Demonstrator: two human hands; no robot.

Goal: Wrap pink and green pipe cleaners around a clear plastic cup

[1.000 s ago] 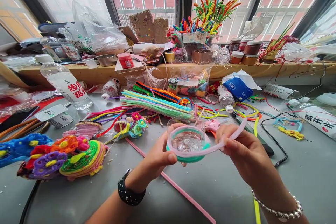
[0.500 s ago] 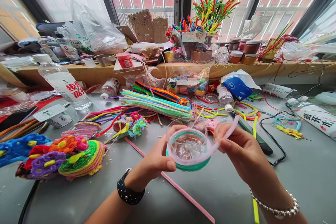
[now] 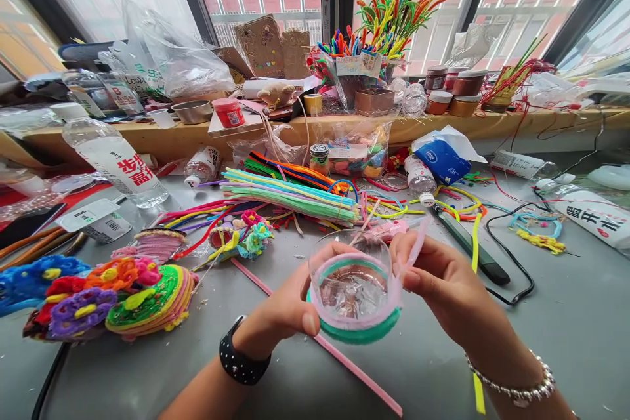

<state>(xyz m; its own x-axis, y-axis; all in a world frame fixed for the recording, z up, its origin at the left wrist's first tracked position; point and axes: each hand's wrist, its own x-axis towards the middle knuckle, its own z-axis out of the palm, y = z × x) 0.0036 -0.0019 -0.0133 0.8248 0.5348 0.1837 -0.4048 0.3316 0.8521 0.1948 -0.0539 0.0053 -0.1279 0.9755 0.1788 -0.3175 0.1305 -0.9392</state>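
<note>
My left hand (image 3: 295, 298) is wrapped around the side of a clear plastic bottle base (image 3: 352, 292), its thumb at the front. A green pipe cleaner (image 3: 364, 333) rings the bottle base, and a pale pink pipe cleaner (image 3: 344, 321) runs round it just above the green one. Between thumb and fingers, my right hand (image 3: 433, 269) pinches the pink one close to the bottle wall at the right. Its free end sticks up above my fingers. A darker pink pipe cleaner (image 3: 354, 371) lies on the table beneath.
A bundle of pastel pipe cleaners (image 3: 290, 197) lies behind my hands. Decorated flower pieces (image 3: 93, 298) sit at the left, near a standing water bottle (image 3: 113, 157). A dark green cutter-like tool (image 3: 470, 246) and a black cable (image 3: 524, 275) are at the right.
The pink pipe cleaner now lies closer against the bottle's right side, its free end more upright. My right hand has moved slightly left, and the bottle base has tipped a little.
</note>
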